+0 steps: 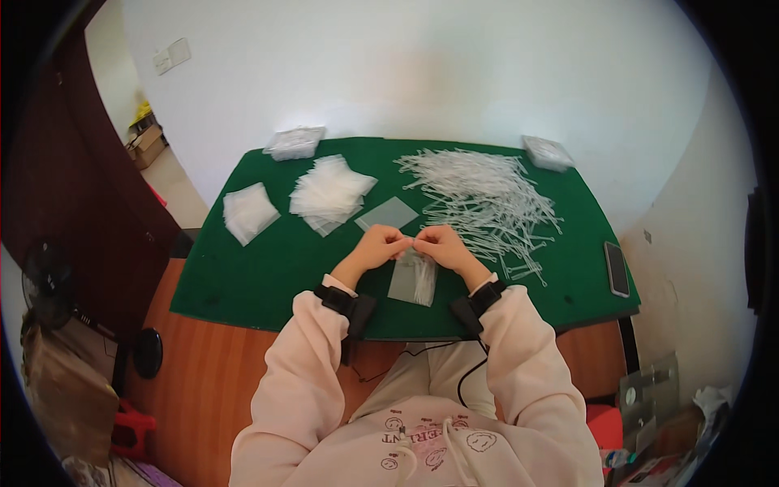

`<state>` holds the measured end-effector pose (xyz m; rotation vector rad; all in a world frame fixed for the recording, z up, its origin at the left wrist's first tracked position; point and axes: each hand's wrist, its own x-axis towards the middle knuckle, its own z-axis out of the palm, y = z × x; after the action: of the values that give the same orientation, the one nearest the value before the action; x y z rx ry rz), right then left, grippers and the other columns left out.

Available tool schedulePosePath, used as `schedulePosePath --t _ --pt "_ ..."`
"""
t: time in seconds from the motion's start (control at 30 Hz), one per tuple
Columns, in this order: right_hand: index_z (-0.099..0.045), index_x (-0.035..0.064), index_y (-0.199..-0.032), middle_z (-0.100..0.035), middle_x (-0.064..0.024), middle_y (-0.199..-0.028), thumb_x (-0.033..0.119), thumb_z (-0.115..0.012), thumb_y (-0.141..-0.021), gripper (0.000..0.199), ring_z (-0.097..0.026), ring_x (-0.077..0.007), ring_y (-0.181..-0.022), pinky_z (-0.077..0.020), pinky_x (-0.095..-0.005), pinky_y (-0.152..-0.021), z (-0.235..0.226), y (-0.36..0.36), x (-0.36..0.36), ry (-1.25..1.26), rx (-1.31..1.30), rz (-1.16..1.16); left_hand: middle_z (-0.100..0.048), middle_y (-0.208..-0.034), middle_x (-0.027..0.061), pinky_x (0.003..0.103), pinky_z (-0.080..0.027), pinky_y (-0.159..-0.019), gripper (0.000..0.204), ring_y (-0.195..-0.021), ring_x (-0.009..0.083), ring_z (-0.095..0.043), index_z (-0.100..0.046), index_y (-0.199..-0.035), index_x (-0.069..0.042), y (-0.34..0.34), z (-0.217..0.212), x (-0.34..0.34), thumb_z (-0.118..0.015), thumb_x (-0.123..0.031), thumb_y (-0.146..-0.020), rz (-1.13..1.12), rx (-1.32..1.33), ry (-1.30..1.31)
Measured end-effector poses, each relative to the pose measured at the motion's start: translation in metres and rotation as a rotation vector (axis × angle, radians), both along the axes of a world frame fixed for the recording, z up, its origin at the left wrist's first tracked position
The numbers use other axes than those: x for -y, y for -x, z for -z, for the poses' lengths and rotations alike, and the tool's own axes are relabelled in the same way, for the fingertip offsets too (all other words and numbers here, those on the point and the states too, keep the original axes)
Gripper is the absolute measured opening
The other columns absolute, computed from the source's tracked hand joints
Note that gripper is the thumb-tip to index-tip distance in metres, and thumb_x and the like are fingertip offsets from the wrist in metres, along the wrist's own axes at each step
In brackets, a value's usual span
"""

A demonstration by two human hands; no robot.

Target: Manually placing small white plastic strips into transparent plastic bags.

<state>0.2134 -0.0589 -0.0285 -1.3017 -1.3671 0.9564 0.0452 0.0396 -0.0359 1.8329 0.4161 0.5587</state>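
Note:
Near the front middle of the green-covered table (300, 280), a small clear plastic bag (401, 286) hangs or lies below my hands. Several thin whitish sticks (423, 280) show inside its right half. My left hand (383, 247) pinches the bag's top edge. Close beside it, my right hand (443, 245) pinches the same edge, thumbs and fingertips nearly meeting. Just beyond the hands lies a single flat clear bag (389, 213). To the right spreads a large heap of thin translucent sticks with looped ends (479, 191).
Left of centre lie a fanned pile of clear bags (329, 193) and a smaller stack (248, 214). Filled packs sit at the back left corner (297, 143) and back right corner (548, 152). A phone (617, 269) rests by the right edge. A white wall (422, 73) stands behind.

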Motion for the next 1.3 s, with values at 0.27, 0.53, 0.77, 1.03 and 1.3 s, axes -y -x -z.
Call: schedulePosePath --t 0.27,0.53,0.77,1.03,1.3 --pt "-0.061 0.0002 -0.074 -0.057 -0.0037 -0.062 0.018 -0.062 -0.076 0.018 -0.050 -0.0091 -0.056 -0.0403 -0.0251 -0.052 0.013 -0.006 -0.003 -0.121 0.171 -0.014 -0.058 -0.057 0.0016 0.020 -0.040 -0.048 0.025 -0.051 0.0064 -0.051 -0.061 -0.069 0.001 -0.003 -0.010 0.007 -0.062 -0.021 -0.081 -0.001 -0.038 -0.055" --pt "-0.061 -0.0001 -0.075 -0.057 -0.0069 -0.062 0.019 -0.062 -0.074 0.020 -0.051 -0.0140 -0.056 -0.0412 -0.0279 -0.053 -0.004 -0.010 0.002 -0.106 0.393 -0.003 -0.057 -0.056 0.0014 0.020 -0.041 -0.049 0.027 -0.051 0.0069 -0.052 -0.062 -0.069 0.001 0.002 -0.008 0.004 -0.063 -0.023 -0.081 -0.103 -0.076 -0.103" --pt "-0.059 0.0003 -0.075 -0.055 0.0006 -0.063 0.015 -0.061 -0.078 0.016 -0.046 -0.0075 -0.057 -0.0382 -0.0236 -0.053 0.000 -0.027 0.001 -0.061 0.328 0.070 -0.057 -0.057 0.0015 0.021 -0.041 -0.050 0.026 -0.052 0.0075 -0.052 -0.061 -0.069 0.001 0.002 -0.005 -0.004 -0.063 -0.023 -0.079 -0.103 -0.127 -0.099" --pt "-0.061 0.0007 -0.074 -0.057 -0.0016 -0.063 0.018 -0.063 -0.076 0.018 -0.048 -0.0096 -0.059 -0.0404 -0.0263 -0.055 0.004 -0.005 0.000 -0.119 0.230 -0.044 -0.055 -0.063 -0.0012 0.020 -0.040 -0.053 0.017 -0.057 0.0057 -0.049 -0.060 -0.073 0.000 -0.002 -0.007 0.006 -0.062 -0.016 -0.079 0.002 -0.085 -0.111" --pt "-0.061 0.0008 -0.074 -0.057 -0.0051 -0.063 0.017 -0.063 -0.075 0.016 -0.050 -0.0134 -0.058 -0.0412 -0.0277 -0.055 0.003 -0.011 -0.001 -0.095 0.350 0.012 -0.053 -0.062 -0.0016 0.021 -0.038 -0.053 0.016 -0.058 0.0057 -0.045 -0.060 -0.077 0.000 0.005 -0.013 0.008 -0.062 -0.015 -0.078 -0.015 -0.126 -0.278"
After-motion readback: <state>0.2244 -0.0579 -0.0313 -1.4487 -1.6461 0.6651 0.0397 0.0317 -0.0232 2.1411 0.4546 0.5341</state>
